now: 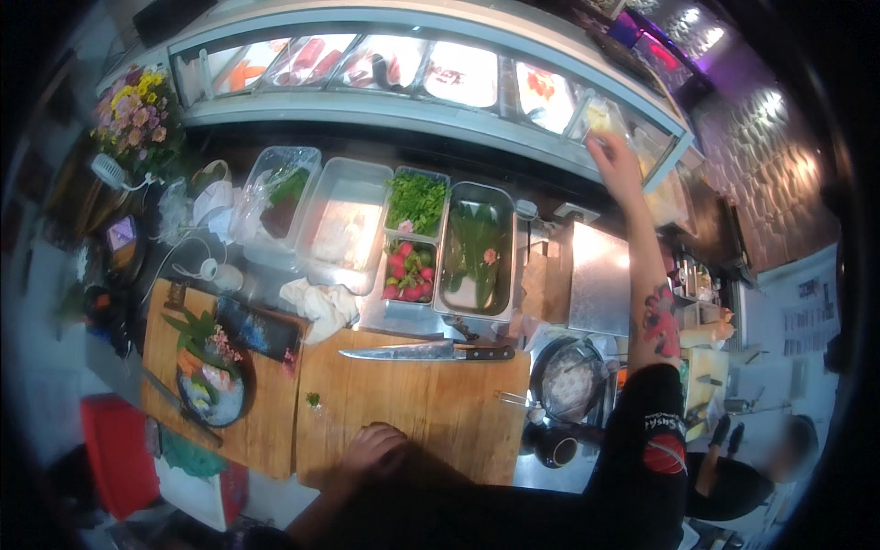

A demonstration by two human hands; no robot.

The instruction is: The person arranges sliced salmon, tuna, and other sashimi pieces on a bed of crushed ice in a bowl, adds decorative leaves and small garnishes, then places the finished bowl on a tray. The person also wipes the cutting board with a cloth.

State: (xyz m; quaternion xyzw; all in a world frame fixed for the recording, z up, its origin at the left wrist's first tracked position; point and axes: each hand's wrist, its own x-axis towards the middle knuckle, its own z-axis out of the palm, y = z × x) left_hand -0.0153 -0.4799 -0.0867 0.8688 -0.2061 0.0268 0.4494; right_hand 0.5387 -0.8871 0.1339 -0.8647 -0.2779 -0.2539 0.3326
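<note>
My right hand reaches up to the right end of a glass-fronted display case, at a glass panel and beside a tray of pale yellow food. Whether the fingers grip the panel cannot be made out. My left hand rests on the near edge of a wooden cutting board, fingers bent and partly in shadow. Across the board's far side lies a long kitchen knife, handle to the right. A small green sprig sits left of it. On another board stands a round plate with garnished sliced fish.
Behind the boards stand tubs of parsley, radishes and green leaves. A crumpled white cloth touches the board. A second knife lies by the plate. At right are a round pan and a person in black gloves.
</note>
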